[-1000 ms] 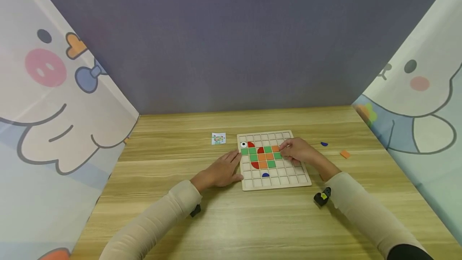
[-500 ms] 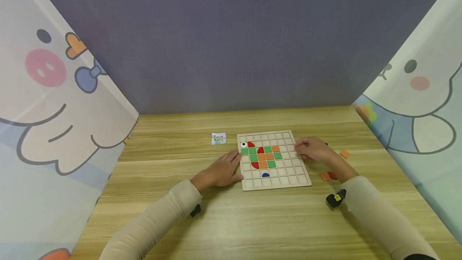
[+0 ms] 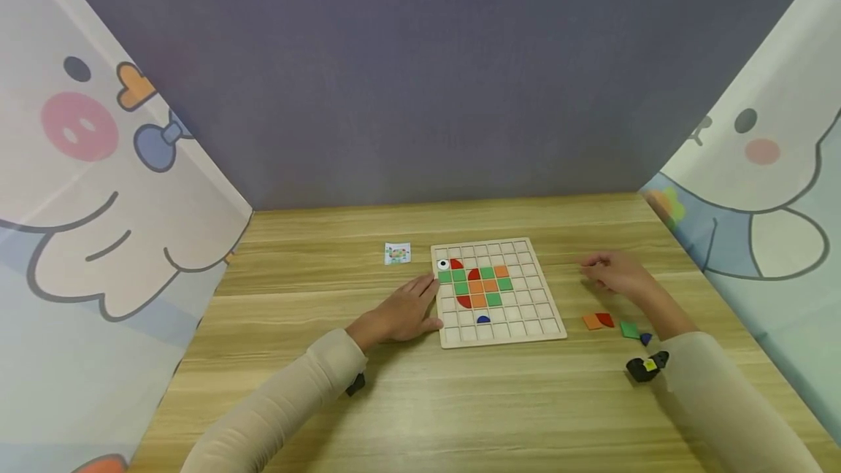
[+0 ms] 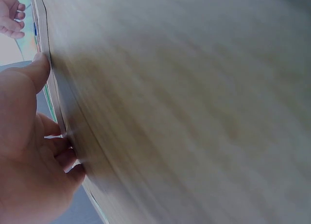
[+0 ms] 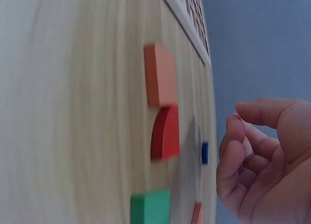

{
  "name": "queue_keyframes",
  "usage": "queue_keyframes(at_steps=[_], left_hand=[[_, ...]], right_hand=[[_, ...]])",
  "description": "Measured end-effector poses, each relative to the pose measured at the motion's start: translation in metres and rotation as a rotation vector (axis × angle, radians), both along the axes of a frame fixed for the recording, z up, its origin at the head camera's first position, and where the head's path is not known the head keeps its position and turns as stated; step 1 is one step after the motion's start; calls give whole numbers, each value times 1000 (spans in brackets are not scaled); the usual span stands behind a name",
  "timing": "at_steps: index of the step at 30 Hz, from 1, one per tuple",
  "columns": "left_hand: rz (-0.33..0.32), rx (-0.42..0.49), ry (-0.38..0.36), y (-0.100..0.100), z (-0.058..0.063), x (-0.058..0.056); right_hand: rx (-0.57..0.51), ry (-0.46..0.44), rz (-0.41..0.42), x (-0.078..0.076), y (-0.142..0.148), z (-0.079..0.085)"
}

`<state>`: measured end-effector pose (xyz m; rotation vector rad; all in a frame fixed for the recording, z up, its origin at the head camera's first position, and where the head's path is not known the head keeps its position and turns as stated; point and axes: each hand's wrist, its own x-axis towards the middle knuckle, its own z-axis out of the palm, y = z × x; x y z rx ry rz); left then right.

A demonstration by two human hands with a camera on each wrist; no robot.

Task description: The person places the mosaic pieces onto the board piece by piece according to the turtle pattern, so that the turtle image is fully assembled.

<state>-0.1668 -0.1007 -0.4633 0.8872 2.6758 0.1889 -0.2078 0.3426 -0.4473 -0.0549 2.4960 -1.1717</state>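
Right of the board [image 3: 533, 310], right hand [image 3: 619, 274], now farther off

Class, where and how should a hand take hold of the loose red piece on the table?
Probably from above, pinching its near curved edge and far straight edge: the red piece lies flat with those sides free, while the orange tile crowds its left end.

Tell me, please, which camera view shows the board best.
The head view, as it shows almost the whole board from above. The left wrist view shows only a thin edge by the left hand; the right wrist view, just part, cropped.
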Motion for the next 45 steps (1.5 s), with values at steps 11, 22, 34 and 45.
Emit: queue_keyframes(at_steps=[11, 22, 34, 45], left_hand=[[0, 1, 7, 0, -1, 1], [3, -13, 7, -1, -2, 0], [1, -1, 11, -1, 0, 0], [-4, -6, 10, -1, 0, 0]], right_hand=[[85, 42, -76, 10, 35, -5], [115, 4, -175, 16, 53, -7], [85, -46, -227, 19, 56, -11], [208, 9, -217, 18, 56, -9]])
